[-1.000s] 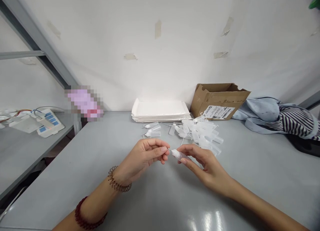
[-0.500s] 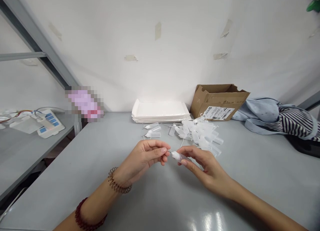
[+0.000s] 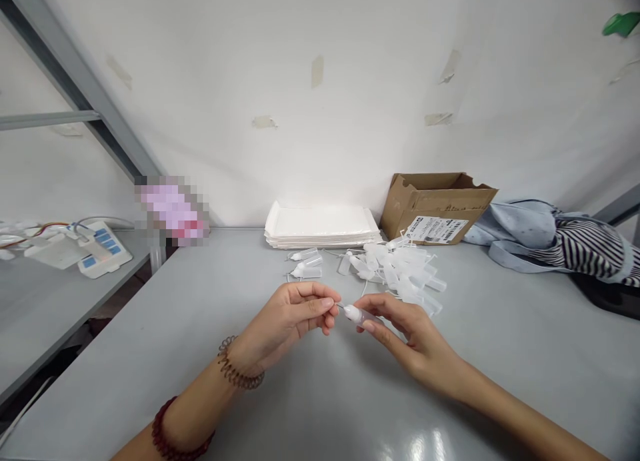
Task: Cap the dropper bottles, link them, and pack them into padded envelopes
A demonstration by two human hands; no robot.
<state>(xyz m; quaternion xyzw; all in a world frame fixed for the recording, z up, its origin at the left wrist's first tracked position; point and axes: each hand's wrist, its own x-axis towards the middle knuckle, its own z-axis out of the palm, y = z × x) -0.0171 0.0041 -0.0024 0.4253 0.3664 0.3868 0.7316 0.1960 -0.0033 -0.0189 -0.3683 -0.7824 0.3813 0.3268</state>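
Observation:
A small translucent bottle with a white top lies between the fingers of my right hand, its tip pointing left. My left hand pinches the thin metal-looking tip at the bottle's end between thumb and forefinger. Behind my right hand is a heap of similar bottles with thin tips. Two more bottles lie apart from the heap, beyond my left hand.
A stack of white envelopes or trays rests against the wall. Right of it are an open cardboard box and a blue and striped cloth bag. A white device sits on a surface at the left.
The camera view has shifted slightly, so the background sits a little lower. Both hands keep the same hold on the bottle and its tip.

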